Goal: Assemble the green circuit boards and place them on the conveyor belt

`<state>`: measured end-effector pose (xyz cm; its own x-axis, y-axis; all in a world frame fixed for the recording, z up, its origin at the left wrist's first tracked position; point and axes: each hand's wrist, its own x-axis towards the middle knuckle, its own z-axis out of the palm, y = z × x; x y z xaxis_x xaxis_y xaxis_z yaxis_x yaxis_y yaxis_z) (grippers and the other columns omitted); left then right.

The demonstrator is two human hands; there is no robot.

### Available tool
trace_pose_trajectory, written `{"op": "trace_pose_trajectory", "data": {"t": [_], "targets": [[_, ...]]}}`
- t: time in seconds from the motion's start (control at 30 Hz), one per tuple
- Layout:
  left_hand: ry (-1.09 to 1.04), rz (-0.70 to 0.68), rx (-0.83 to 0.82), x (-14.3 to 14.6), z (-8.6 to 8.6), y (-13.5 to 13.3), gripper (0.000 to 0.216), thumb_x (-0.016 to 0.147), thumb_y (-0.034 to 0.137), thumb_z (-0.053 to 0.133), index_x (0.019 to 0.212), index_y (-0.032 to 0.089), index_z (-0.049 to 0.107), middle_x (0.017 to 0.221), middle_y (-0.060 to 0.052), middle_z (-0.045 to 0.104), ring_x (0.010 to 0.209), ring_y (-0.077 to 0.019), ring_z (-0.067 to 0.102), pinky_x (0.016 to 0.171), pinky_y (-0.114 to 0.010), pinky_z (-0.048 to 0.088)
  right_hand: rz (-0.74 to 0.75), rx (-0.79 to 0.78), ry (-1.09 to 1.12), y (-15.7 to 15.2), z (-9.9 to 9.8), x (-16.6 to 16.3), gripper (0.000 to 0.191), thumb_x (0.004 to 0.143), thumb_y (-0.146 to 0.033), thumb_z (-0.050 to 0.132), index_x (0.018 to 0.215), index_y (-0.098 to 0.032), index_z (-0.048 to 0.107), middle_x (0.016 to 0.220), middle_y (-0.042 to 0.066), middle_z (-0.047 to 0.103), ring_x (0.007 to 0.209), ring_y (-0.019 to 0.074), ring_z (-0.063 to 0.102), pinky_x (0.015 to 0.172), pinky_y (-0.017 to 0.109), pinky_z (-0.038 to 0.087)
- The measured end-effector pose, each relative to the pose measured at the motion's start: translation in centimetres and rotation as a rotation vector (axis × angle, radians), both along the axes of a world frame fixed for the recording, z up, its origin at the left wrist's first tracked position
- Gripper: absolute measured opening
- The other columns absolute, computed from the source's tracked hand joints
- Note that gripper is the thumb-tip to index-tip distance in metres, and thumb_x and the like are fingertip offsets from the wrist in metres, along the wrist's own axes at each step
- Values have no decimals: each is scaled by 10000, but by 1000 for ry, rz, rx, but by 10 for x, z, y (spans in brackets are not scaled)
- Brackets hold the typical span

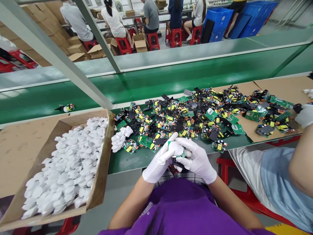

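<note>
We find one circuit board [183,154] held between the two grips, just in front of the wearer's purple shirt [181,205], near the bench's front edge. A white piece [176,149] lies over the board's upper face, covering much of its green surface. The left grip [158,161], white-gloved, pinches the board from its left side, the thumb against the white piece. The right grip [197,160], likewise gloved, closes on the opposite side with fingers curled round the edge. A black part shows below the board; its details are hidden by the fingers.

Directly beyond the grips we record a broad heap of boards [168,119] with yellow and black components, spreading far to the right over the bench [127,164] and onto cardboard [251,127]. Near the left grip, we note a small cluster of white pieces [119,138] beside the heap. Farther left stands a cardboard tray [104,163] filled with similar pieces.

Well right of the right grip, a co-worker's gloved hand [305,116] is at the heap's end. Beyond the heap, we observe a green conveyor surface [156,81] and seated people [151,16].
</note>
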<state>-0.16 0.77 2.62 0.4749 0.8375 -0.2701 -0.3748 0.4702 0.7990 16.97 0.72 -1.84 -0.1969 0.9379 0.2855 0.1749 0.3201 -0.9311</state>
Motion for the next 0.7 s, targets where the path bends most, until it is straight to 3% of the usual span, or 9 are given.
{"op": "trace_pose_trajectory", "data": {"t": [0.17, 0.33, 0.4, 0.5, 0.57, 0.7], "targets": [[-12, -101, 99, -9, -1, -2, 895, 786, 499, 735, 1532, 319, 275, 1138, -100, 667, 660, -139, 649, 572, -258, 536, 35, 166, -95, 2, 5, 6, 515, 854, -328, 725, 1350, -292, 593, 1415, 95, 588, 1227, 262, 623, 999, 390, 549], [113, -33, 117, -11, -6, 0, 875, 716, 519, 794, 1453, 254, 403, 988, -78, 676, 639, -155, 643, 532, -256, 537, 29, 298, -258, 3, 17, 11, 414, 895, -307, 677, 1302, -369, 634, 1458, 36, 552, 1144, 241, 674, 898, 330, 602], [183, 24, 167, -10, -6, 1, 862, 686, 528, 812, 1417, 228, 467, 943, -62, 675, 681, -174, 647, 571, -266, 541, 48, 335, -317, 4, 19, 11, 376, 907, -322, 662, 1279, -380, 654, 1476, 23, 532, 1092, 231, 696, 861, 311, 612], [278, 111, 293, -6, -5, 2, 757, 691, 586, 781, 1301, 178, 595, 992, -86, 699, 898, -244, 664, 773, -324, 554, 60, 378, -354, 4, 17, 10, 381, 923, -358, 639, 1304, -359, 639, 1482, 31, 525, 1090, 226, 698, 862, 308, 613], [311, 134, 340, -4, -4, 3, 690, 718, 637, 726, 1220, 169, 650, 1074, -103, 711, 1028, -276, 643, 894, -360, 525, 69, 423, -332, 3, 15, 7, 394, 943, -364, 609, 1335, -330, 616, 1439, 42, 572, 1141, 230, 681, 903, 322, 605], [397, 156, 340, 1, -1, 2, 554, 764, 623, 681, 1097, 181, 697, 1083, -90, 730, 1052, -271, 637, 969, -371, 484, 77, 514, -252, 1, 16, 4, 409, 955, -275, 588, 1361, -316, 593, 1254, 39, 706, 1100, 202, 709, 909, 293, 605]]}}
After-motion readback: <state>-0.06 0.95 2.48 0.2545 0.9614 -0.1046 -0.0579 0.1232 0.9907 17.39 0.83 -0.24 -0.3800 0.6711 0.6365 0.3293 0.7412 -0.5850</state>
